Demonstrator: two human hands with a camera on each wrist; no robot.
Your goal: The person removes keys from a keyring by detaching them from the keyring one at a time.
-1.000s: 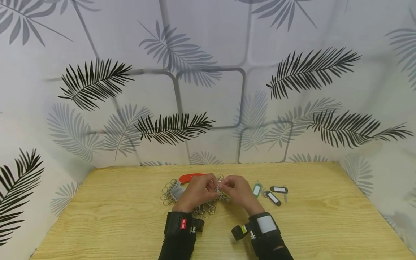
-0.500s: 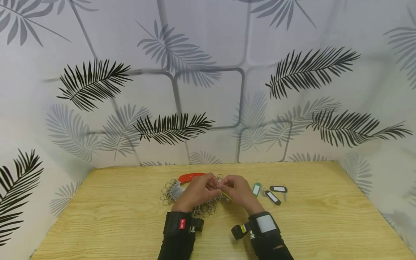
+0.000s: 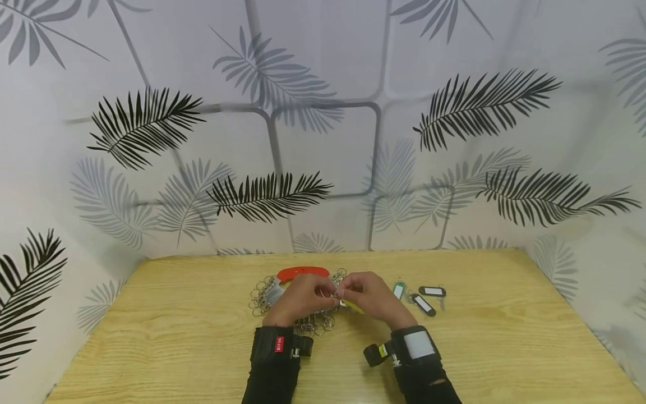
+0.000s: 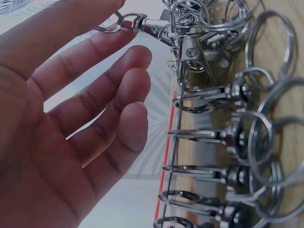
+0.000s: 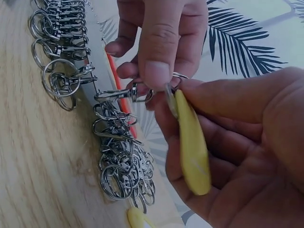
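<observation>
My left hand [image 3: 303, 300] pinches a split ring [image 4: 110, 27] between thumb and index finger; its other fingers are loosely bent. That ring hangs from a snap hook [image 5: 114, 96] on a metal key holder plate [image 3: 273, 294] with a red handle [image 3: 303, 272]. My right hand [image 3: 375, 300] pinches a yellow key tag [image 5: 194, 147] near its ring end, right at the left thumb. The fingertips of both hands meet around the ring and partly hide where tag and ring come together. Several snap hooks with split rings [image 5: 118, 180] line the plate's edge.
On the wooden table [image 3: 504, 336], right of my hands, lie a green key tag [image 3: 398, 290] and two black key tags, one nearer [image 3: 423, 304] and one farther back [image 3: 432, 292]. Another yellow tag [image 5: 137, 217] shows below the rings. A leaf-patterned wall covering [image 3: 323, 157] rises behind.
My left hand has shifted slightly left and towards me, uncovering more of the red handle. The yellow tag shows more below the right fingers. The other tags have stayed put.
</observation>
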